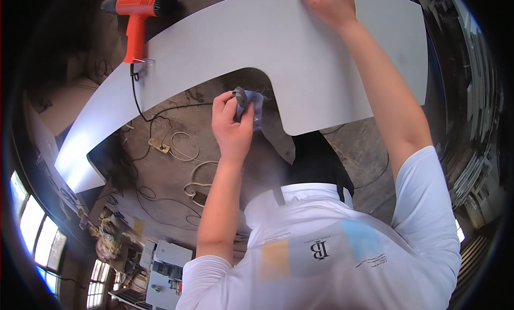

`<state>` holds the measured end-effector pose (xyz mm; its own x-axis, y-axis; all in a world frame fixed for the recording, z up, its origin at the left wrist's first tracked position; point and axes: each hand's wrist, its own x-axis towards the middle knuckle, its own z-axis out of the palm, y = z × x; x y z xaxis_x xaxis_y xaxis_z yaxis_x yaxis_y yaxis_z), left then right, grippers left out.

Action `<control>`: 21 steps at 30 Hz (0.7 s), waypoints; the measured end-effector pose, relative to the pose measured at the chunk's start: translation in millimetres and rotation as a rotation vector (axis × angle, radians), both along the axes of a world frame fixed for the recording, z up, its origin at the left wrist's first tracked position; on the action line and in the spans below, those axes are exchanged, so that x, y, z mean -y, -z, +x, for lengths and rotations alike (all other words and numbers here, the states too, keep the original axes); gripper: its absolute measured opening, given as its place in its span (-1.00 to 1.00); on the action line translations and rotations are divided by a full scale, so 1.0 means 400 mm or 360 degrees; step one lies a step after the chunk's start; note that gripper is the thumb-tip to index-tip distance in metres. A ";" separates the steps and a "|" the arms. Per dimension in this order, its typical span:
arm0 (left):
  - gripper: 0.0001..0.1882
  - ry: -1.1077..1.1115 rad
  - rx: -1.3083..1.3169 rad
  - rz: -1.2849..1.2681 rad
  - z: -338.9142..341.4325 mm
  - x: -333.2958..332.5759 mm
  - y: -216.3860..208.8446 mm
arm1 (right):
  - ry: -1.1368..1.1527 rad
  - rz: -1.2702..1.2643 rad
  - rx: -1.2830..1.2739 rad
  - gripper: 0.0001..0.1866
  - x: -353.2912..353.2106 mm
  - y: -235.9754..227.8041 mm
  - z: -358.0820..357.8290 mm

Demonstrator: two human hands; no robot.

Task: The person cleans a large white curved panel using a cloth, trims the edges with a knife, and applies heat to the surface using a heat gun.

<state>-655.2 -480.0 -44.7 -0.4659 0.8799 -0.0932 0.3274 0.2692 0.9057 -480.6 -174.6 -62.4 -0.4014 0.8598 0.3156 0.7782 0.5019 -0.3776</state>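
The fingers of my left hand (233, 125) are closed on a small grey object (241, 97), over the notch of the smooth white panel (321, 85). My right hand (334, 5) is at its far edge; I cannot tell how those fingers stand. Left, 1 orange heat gun (137, 21) overlaps the panel; cords (184, 146) cross the dusty floor (364, 155). Windows (40, 227) glow near left; strips (474, 168) stack right.

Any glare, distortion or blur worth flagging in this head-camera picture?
Head view: the curved white panel carries bright glare at its lower-left tip; head view: the windows look overexposed; head view: the stacked strips bow along the dark fisheye rim; head view: haze softens the white T-shirt.
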 end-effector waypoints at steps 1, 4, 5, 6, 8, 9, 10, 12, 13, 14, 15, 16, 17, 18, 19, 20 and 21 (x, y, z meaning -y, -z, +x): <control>-0.83 -0.0007 -0.0123 -0.0029 0.013 -0.014 -0.003 | -0.0061 -0.0062 0.0012 -0.58 -0.016 0.004 -0.005; -0.75 0.0032 -0.0406 -0.0078 0.035 -0.063 0.011 | -0.0062 -0.0084 0.0009 -0.66 -0.010 -0.003 -0.005; -0.74 0.0145 -0.0628 -0.0026 0.046 -0.085 0.008 | -0.0073 -0.0100 0.0014 -0.66 -0.010 -0.007 -0.007; -0.73 0.0260 -0.0848 0.0027 0.057 -0.104 0.009 | -0.0033 -0.0084 0.0003 -0.66 -0.011 -0.012 -0.011; -0.75 0.0219 -0.0831 0.0029 0.074 -0.115 0.016 | 0.0000 -0.0082 0.0003 -0.67 -0.006 -0.017 -0.013; -0.74 0.0169 -0.0799 0.0007 0.077 -0.113 0.021 | 0.0017 -0.0105 -0.0008 -0.68 -0.003 -0.016 -0.016; -0.73 0.0112 -0.0765 -0.0012 0.086 -0.115 0.023 | 0.0028 -0.0124 -0.0016 -0.68 -0.006 -0.017 -0.015; -0.71 0.0213 -0.0803 0.0007 0.107 -0.101 0.006 | 0.0015 -0.0161 -0.0002 -0.69 -0.010 -0.020 -0.013; -0.70 0.0334 -0.0846 0.0040 0.114 -0.094 -0.003 | 0.0022 -0.0189 0.0007 -0.69 -0.012 -0.024 -0.012; -0.70 0.0323 -0.0841 0.0036 0.122 -0.086 -0.001 | 0.0011 -0.0190 0.0013 -0.69 -0.012 -0.022 -0.008; -0.69 0.0308 -0.0837 0.0032 0.130 -0.074 0.006 | 0.0025 -0.0184 0.0014 -0.69 -0.010 -0.018 -0.002; -0.68 0.0291 -0.0842 0.0029 0.128 -0.075 0.002 | 0.0037 -0.0175 0.0007 -0.69 -0.009 -0.016 -0.008; -0.72 0.0230 -0.0838 0.0044 0.117 -0.088 0.006 | 0.0024 -0.0172 0.0004 -0.69 -0.010 -0.016 -0.015; -0.74 0.0158 -0.0841 0.0094 0.095 -0.116 0.020 | 0.0014 -0.0174 0.0004 -0.68 -0.011 -0.018 -0.022; -0.75 0.0077 -0.0814 0.0092 0.081 -0.138 0.033 | 0.0007 -0.0180 0.0010 -0.68 -0.006 -0.020 -0.025; -0.76 -0.0004 -0.0788 0.0089 0.075 -0.148 0.039 | -0.0002 -0.0181 0.0013 -0.68 -0.004 -0.015 -0.026; -0.76 -0.0025 -0.0790 0.0100 0.086 -0.134 0.034 | -0.0024 -0.0123 0.0012 -0.67 -0.004 -0.003 -0.025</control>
